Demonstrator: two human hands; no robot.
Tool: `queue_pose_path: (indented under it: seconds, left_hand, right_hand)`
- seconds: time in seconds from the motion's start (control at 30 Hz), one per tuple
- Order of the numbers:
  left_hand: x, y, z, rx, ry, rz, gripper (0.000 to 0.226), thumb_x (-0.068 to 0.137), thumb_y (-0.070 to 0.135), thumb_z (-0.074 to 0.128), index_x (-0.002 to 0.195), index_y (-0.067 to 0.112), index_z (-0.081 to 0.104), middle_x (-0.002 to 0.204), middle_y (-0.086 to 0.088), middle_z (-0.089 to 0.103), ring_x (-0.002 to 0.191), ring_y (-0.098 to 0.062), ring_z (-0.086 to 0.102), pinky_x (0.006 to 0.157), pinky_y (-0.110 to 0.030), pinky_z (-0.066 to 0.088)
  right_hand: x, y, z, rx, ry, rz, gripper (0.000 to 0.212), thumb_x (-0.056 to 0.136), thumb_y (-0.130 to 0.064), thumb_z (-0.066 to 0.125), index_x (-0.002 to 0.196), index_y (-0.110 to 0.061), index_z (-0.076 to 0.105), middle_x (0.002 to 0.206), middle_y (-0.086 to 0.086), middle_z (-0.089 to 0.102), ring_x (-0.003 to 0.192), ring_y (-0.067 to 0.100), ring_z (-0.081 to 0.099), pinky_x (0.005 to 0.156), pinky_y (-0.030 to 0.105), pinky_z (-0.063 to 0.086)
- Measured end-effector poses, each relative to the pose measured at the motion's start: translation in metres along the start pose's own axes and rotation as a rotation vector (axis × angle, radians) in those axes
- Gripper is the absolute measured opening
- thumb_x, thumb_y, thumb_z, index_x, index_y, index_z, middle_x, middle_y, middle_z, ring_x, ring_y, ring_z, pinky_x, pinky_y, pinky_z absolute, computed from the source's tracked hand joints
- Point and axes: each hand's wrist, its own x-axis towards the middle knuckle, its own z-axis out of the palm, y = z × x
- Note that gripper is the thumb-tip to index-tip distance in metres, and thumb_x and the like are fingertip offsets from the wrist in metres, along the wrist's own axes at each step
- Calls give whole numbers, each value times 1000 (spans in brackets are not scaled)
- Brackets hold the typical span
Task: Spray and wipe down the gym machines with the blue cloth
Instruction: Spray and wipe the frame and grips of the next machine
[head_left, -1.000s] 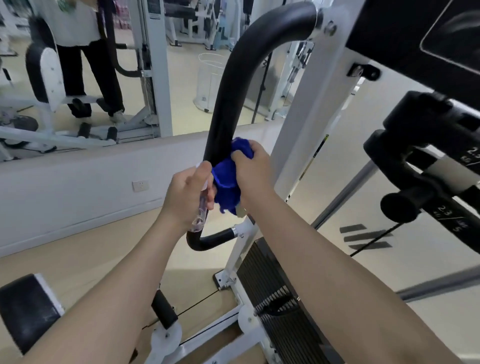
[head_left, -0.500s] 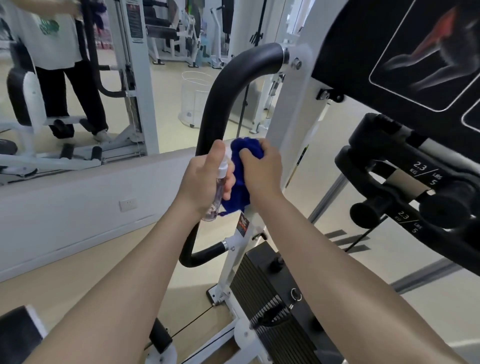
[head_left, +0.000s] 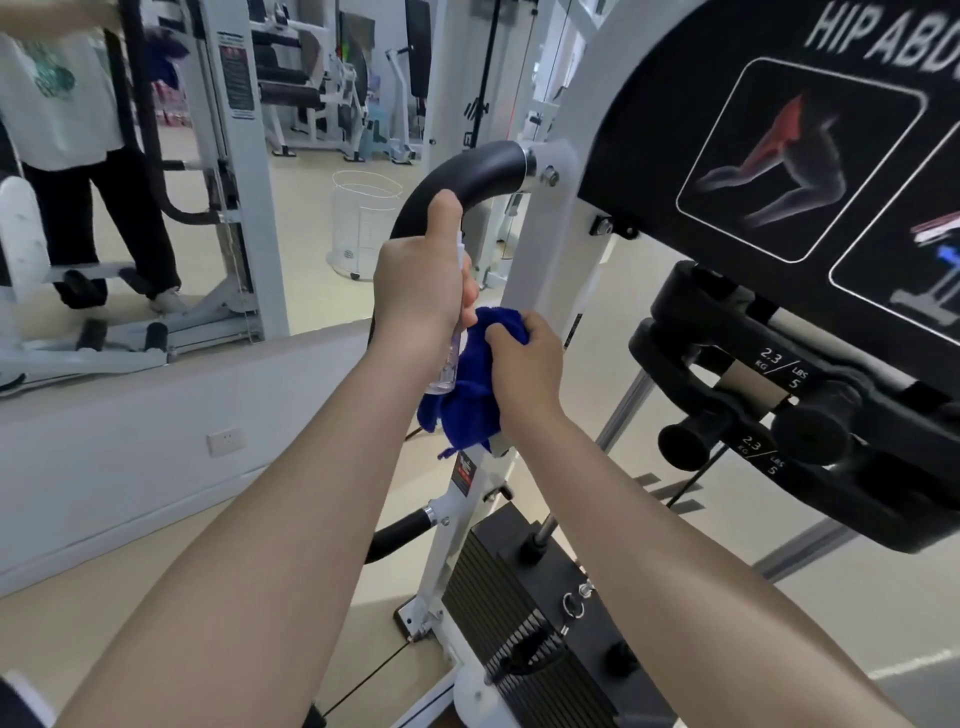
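A curved black padded handle bar (head_left: 467, 174) arches from the white frame post (head_left: 540, 249) of a hip abduction machine. My left hand (head_left: 421, 280) grips a small clear spray bottle (head_left: 451, 358) upright, thumb on its top, right in front of the bar. My right hand (head_left: 522, 364) holds the bunched blue cloth (head_left: 467, 395) against the lower part of the bar beside the post. The bar's middle stretch is hidden behind both hands and the cloth.
A black weight stack (head_left: 530, 623) sits below my arms. Black add-on weights (head_left: 779, 410) marked 2.3 kg hang at right under the black placard (head_left: 779, 130). A wall mirror (head_left: 156, 182) at left reflects a standing person and other machines. A white wire basket (head_left: 363, 228) stands beyond.
My left hand with the bottle has risen along the bar. My right hand and the cloth have slid down the bar. The view has tilted upward, showing more of the placard.
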Motion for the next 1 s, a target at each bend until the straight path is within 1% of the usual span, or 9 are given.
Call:
queue_pose_path:
  seconds: [0.2,0.3,0.37,0.47,0.6,0.67,0.83,0.93,1.0]
  left_hand:
    - [-3,1,-1,19,-17,0,31,87,28,44,59,15,42,49,1,38,48,-16,34,44,-25,27]
    - [-8,-5,-12,80,-27,14,40,90,39,45,57,15,43,47,1,41,45,-17,37,45,-25,32]
    - [-15,-17,-26,172,-2,56,50,91,50,44,55,16,44,48,-1,46,44,-17,41,46,-25,35]
    - [-22,-44,-50,297,151,191,47,88,51,51,57,15,47,53,-4,53,45,-16,50,51,-28,40]
    - [-9,-62,-63,314,298,264,13,75,44,60,81,38,50,90,-6,65,82,-29,64,71,-41,52]
    - [-6,-63,-64,313,250,271,22,78,32,57,99,36,57,109,-12,63,97,-31,61,78,-37,51]
    - [-8,-70,-62,334,156,245,35,87,21,54,121,28,58,111,-11,65,85,-22,60,65,-18,49]
    - [-7,-65,-55,327,199,317,45,88,14,57,132,24,53,127,-5,61,113,-22,58,95,-35,50]
    - [-3,-56,-48,375,203,382,46,89,12,57,134,19,51,131,-3,59,119,-18,54,100,-33,45]
  right_hand:
    - [0,-12,6,12,30,-115,20,83,-7,52,79,-27,53,80,-4,58,72,13,54,63,25,45]
    - [-4,-17,7,2,49,-230,18,82,-5,53,86,-23,56,81,-6,59,74,11,56,67,24,46]
    - [-7,-22,7,-49,49,-396,20,83,-4,54,93,-21,55,84,-9,58,78,9,55,72,24,48]
    - [-6,-34,10,-188,93,-809,21,79,1,56,97,-9,59,92,-1,56,81,5,51,75,13,41]
    - [-3,-30,31,-414,44,-1153,23,74,1,61,97,3,65,96,17,60,84,29,56,72,31,47]
    - [-4,-14,41,-569,-18,-1252,20,72,2,69,92,2,68,93,19,61,78,34,56,64,37,50]
    - [10,-27,35,-620,116,-1360,13,70,3,71,82,1,70,85,18,63,71,33,57,54,35,48]
    - [24,-54,25,-477,252,-1247,17,71,1,64,88,1,69,88,18,62,79,34,58,66,30,45]
    - [35,-66,20,-374,302,-1107,24,70,3,63,93,0,67,93,17,61,84,29,58,71,20,43]
